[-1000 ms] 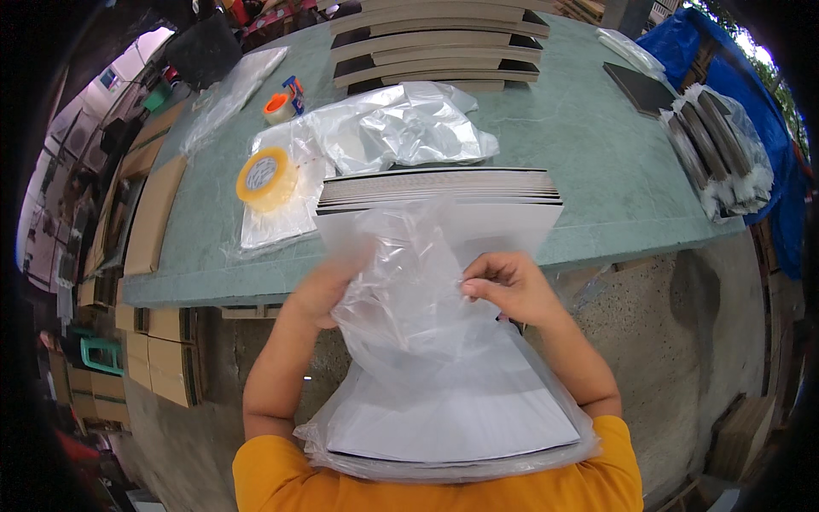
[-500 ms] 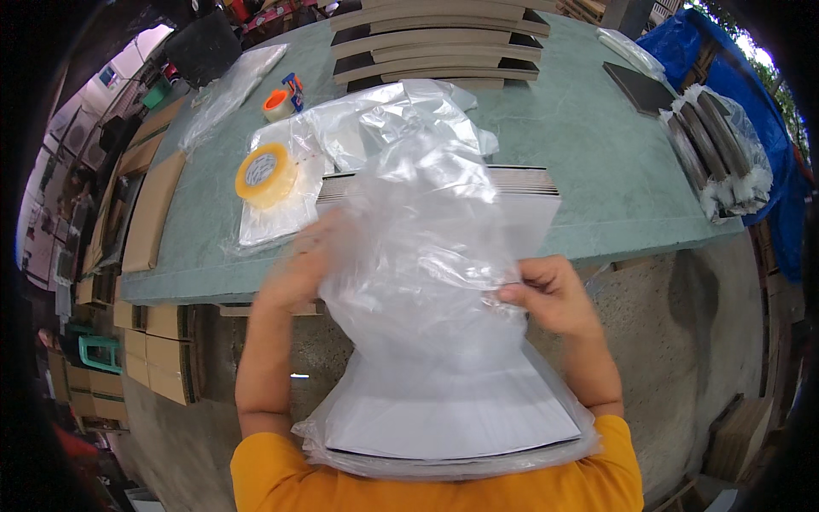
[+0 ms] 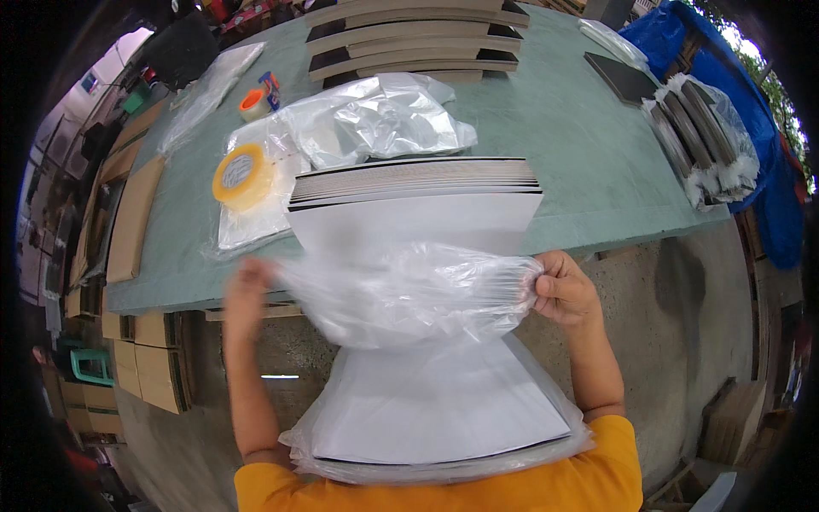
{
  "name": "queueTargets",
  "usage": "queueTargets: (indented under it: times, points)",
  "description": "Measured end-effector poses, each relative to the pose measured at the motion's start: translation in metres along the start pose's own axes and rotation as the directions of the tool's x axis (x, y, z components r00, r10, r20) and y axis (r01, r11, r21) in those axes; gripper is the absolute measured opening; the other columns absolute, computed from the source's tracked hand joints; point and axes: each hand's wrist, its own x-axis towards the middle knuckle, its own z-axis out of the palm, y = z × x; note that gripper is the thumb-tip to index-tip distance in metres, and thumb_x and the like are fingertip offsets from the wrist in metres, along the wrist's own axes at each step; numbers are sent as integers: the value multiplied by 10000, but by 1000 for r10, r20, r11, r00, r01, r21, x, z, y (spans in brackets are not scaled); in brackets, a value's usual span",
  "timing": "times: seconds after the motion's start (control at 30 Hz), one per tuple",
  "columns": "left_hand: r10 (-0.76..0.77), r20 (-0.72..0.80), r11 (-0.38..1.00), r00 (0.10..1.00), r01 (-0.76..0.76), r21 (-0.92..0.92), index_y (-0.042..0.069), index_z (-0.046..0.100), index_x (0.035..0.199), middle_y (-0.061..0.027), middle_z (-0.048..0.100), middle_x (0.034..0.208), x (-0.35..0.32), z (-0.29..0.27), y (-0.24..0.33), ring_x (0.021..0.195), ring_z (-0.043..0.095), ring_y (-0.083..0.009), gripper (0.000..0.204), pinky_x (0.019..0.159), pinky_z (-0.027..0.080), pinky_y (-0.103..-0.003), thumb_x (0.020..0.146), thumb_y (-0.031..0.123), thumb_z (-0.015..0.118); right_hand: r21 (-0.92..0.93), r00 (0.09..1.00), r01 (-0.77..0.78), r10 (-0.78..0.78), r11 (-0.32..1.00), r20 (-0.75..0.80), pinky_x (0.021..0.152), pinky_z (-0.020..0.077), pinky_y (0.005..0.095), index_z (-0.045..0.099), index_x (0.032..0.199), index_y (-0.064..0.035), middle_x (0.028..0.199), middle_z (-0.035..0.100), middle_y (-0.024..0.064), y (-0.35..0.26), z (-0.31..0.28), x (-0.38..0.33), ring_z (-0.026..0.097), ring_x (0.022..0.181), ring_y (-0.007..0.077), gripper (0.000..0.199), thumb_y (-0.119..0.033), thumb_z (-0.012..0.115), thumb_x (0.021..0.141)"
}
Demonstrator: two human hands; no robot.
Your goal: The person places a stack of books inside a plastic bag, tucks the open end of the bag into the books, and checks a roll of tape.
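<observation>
A clear plastic bag (image 3: pixel 409 294) is gathered in a band around the middle of a stack of white-faced sheets (image 3: pixel 418 218) with dark outer edges. The stack's far end sticks out bare over the table edge, and its near end lies inside the bag against my body. My right hand (image 3: pixel 565 288) is closed on the bunched film at the right side. At the left, my left hand (image 3: pixel 247 286) is smeared by motion, and the film stretches taut to its fingers.
On the green table (image 3: pixel 589 183) lie a yellow tape roll (image 3: pixel 242 177), spare plastic bags (image 3: pixel 375 119), an orange tape roll (image 3: pixel 253 104) and a stack of curved boards (image 3: pixel 414 43). Wrapped dark pieces (image 3: pixel 699 141) sit at the right edge. Cardboard (image 3: pixel 136 218) leans on the left.
The bag's mouth has come down from the stack's far end toward me, baring that end. My left hand has moved left and outward, stretching the film; my right hand has shifted slightly right.
</observation>
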Motion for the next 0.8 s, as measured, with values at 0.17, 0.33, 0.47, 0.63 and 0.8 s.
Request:
queueTargets:
  times: [0.17, 0.33, 0.47, 0.63, 0.8]
  points:
    - [263, -578, 824, 772, -492, -282, 45, 476, 906, -35, 505, 695, -4, -18, 50, 578, 457, -88, 179, 506, 384, -219, 728, 39, 492, -98, 996, -62, 67, 993, 52, 621, 487, 280, 560, 873, 69, 792, 605, 116, 13, 12, 18, 590, 691, 165, 219, -111, 614, 759]
    - [419, 534, 904, 734, -390, -173, 5, 565, 765, -23, 556, 680, -71, 98, 137, 613, 503, -78, 190, 534, 394, -214, 685, 143, 667, -76, 997, -70, 71, 995, 10, 574, 470, 262, 565, 822, 19, 742, 598, 76, 42, 53, 52, 566, 632, 128, 197, -149, 636, 747]
    - [271, 484, 956, 832, -290, -35, 7, 583, 727, -14, 554, 643, -47, 86, 91, 625, 508, -79, 173, 568, 407, -236, 715, 168, 646, 214, 998, 30, -16, 976, -68, 566, 461, 250, 564, 798, -7, 699, 585, 59, 38, 41, 45, 551, 616, 111, 189, -170, 645, 745]
    - [285, -332, 957, 900, -285, 50, 57, 549, 790, -30, 536, 786, -5, 9, 88, 659, 457, -78, 177, 580, 359, -213, 741, 221, 596, -113, 978, 28, -51, 993, -202, 597, 458, 240, 570, 767, 2, 717, 585, 66, 21, 27, 26, 552, 630, 120, 145, -134, 618, 766]
    - [493, 438, 728, 751, -632, 264, 61, 506, 818, -55, 568, 757, -81, 99, 133, 701, 552, -163, 254, 632, 428, -263, 759, 278, 624, -618, 884, 409, -460, 671, 85, 705, 440, 254, 590, 782, 18, 887, 577, 110, 6, 79, 38, 550, 794, 149, 191, -114, 689, 686]
